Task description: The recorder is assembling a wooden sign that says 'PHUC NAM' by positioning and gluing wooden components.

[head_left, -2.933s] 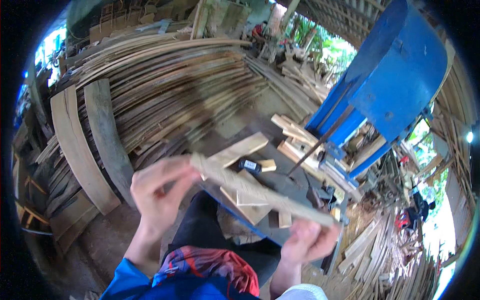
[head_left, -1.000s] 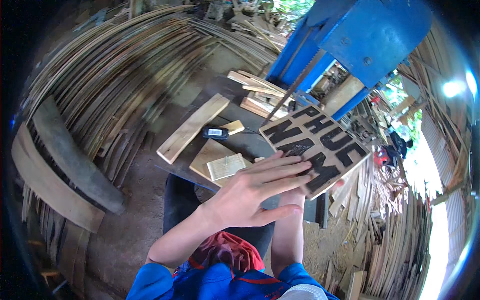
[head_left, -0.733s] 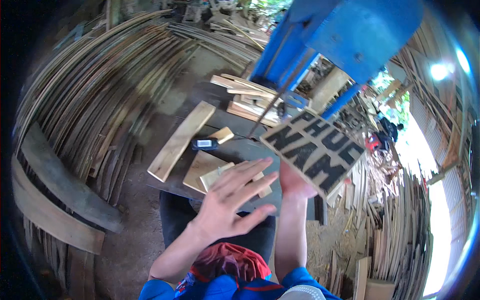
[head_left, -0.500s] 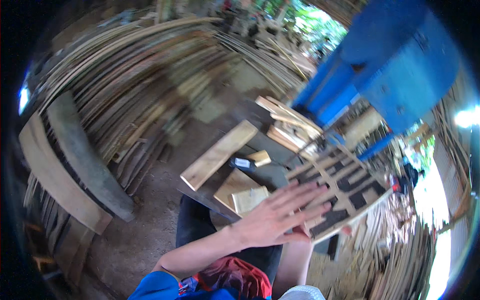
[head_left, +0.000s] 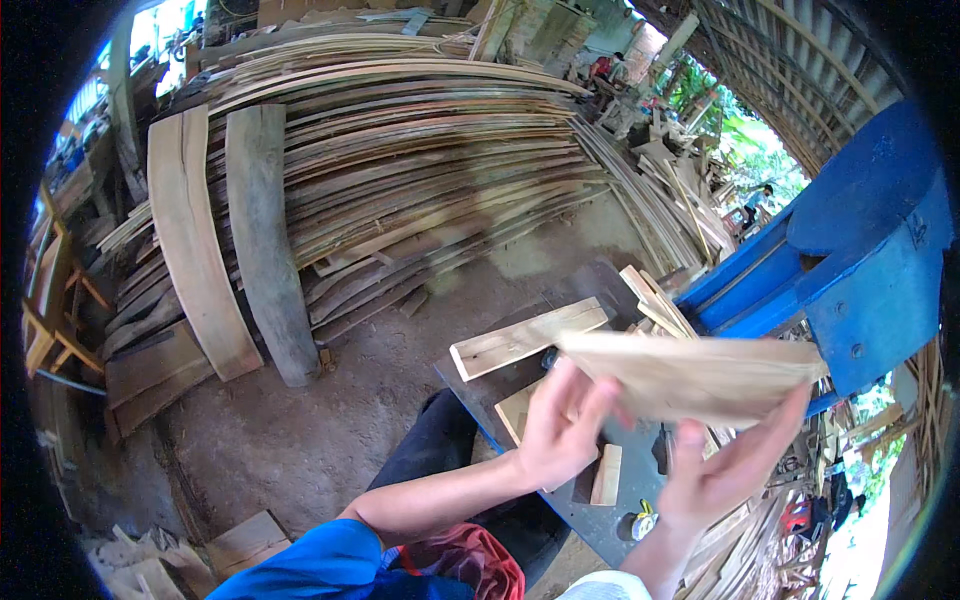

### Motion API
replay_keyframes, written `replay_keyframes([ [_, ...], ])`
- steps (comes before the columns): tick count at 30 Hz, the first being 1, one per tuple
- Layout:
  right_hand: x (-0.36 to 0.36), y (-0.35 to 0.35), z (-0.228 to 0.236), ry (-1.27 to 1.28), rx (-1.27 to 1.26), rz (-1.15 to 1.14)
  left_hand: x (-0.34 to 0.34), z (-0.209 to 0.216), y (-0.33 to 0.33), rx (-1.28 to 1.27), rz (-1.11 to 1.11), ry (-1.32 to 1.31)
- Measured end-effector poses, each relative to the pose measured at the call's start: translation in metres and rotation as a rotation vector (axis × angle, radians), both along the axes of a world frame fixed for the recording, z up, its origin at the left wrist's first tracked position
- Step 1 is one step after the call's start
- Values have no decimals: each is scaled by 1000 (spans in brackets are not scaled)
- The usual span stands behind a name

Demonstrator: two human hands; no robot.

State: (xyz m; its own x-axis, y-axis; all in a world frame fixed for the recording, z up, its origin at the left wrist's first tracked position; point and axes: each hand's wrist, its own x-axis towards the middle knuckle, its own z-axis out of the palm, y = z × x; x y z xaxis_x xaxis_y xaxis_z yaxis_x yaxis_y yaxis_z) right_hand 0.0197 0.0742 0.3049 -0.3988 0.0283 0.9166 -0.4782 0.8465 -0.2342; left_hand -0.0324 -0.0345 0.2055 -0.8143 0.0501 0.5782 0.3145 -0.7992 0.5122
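A flat wooden board (head_left: 690, 378), smeared by motion, is raised over the saw table between my hands. My left hand (head_left: 563, 425) has its fingers and thumb at the board's left end. At the right end, my right hand (head_left: 735, 465) grips with its fingers along the edge and its thumb apart below. The side facing me is plain pale wood; its other side is hidden. Below lie a long wooden piece (head_left: 525, 338), a flat piece (head_left: 513, 410) partly covered by my left hand, and a small block (head_left: 606, 476).
The grey table (head_left: 625, 455) stands before my knees, beside a large blue machine (head_left: 870, 250). A yellow and white item (head_left: 645, 520) lies near its front edge. Stacked planks (head_left: 430, 170) fill the far left, with two wide boards (head_left: 200, 240) leaning on them. Offcuts (head_left: 720, 560) lie at right.
My view has swung round. A strip-patterned face with dark gaps showed on the piece at my hands before; now a plain face shows. My left hand has moved from over it to the left end.
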Motion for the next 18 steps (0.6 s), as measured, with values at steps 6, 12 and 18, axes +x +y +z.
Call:
replay_keyframes([
  [6, 2, -72, 52, 168, 488, 137, -11, -7, -11, 162, 152, 6],
  [12, 14, -77, 47, 109, 604, -24, 6, -6, -10, 64, -228, -29],
  [18, 29, -8, 66, 288, 476, -229, 102, -2, 25, -466, -312, 219],
])
